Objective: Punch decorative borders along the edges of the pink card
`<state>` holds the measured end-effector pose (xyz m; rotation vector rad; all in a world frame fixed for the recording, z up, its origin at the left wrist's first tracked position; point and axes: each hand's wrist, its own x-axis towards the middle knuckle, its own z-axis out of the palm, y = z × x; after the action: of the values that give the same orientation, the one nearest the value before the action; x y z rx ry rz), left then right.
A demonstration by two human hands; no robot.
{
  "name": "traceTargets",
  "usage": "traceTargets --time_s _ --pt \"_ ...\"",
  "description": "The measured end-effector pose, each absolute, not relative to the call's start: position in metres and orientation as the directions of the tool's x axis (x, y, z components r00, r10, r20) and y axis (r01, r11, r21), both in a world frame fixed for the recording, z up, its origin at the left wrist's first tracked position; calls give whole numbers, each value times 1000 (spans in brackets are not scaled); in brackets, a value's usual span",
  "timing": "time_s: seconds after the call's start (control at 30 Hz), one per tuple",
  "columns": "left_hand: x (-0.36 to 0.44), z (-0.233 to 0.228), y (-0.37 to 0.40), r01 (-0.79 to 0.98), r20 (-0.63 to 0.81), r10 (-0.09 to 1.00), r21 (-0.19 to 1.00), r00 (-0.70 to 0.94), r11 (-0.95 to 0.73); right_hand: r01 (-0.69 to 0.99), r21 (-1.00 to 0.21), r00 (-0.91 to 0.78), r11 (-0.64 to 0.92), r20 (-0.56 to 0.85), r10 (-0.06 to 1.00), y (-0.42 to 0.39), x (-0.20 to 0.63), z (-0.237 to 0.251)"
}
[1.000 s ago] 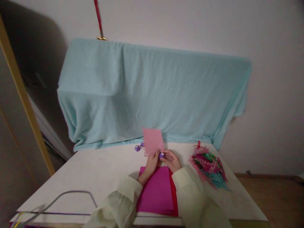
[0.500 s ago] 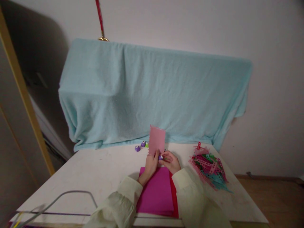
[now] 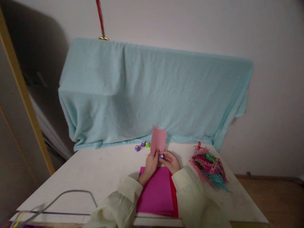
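Note:
A sheet of pink paper [image 3: 159,138] stands upright between my hands, with small notches or holes along its left and top edges. My left hand [image 3: 151,163] is closed on its lower end. At the paper's lower right edge, my right hand [image 3: 172,161] grips a small purple craft punch [image 3: 161,156]. The fingers hide part of the punch. Below my hands lie magenta paper sheets [image 3: 156,193], with red paper [image 3: 174,199] showing from under their right side.
Left of the pink paper stand two purple punches [image 3: 137,148] and a green punch [image 3: 147,144]. A heap of punched paper strips [image 3: 210,167] lies on the right of the white table [image 3: 95,171]. A blue cloth [image 3: 152,95] hangs behind, and a grey cable [image 3: 71,192] curves at front left.
The pink paper has shifted slightly right, showing more of the green punch. The purple punch has turned a little in my right hand.

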<state>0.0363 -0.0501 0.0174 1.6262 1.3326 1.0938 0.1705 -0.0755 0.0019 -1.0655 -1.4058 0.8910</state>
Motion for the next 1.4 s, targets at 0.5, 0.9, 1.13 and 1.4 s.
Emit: traceTargets --time_s 0.5,0.9,1.13,1.4 --pt "37 1 -42 334 214 955 902 205 -274 129 -937 26 325 331 943 -76 172 3" --pt "36 -4 -40 188 330 912 906 244 -379 40 -965 43 257 259 965 -70 173 -10" --pt "37 -6 -40 177 348 901 900 257 -398 55 -967 52 247 250 967 -69 173 -12" --pt "36 -5 -40 187 341 902 899 267 -395 64 -971 44 231 234 971 -70 173 -9"
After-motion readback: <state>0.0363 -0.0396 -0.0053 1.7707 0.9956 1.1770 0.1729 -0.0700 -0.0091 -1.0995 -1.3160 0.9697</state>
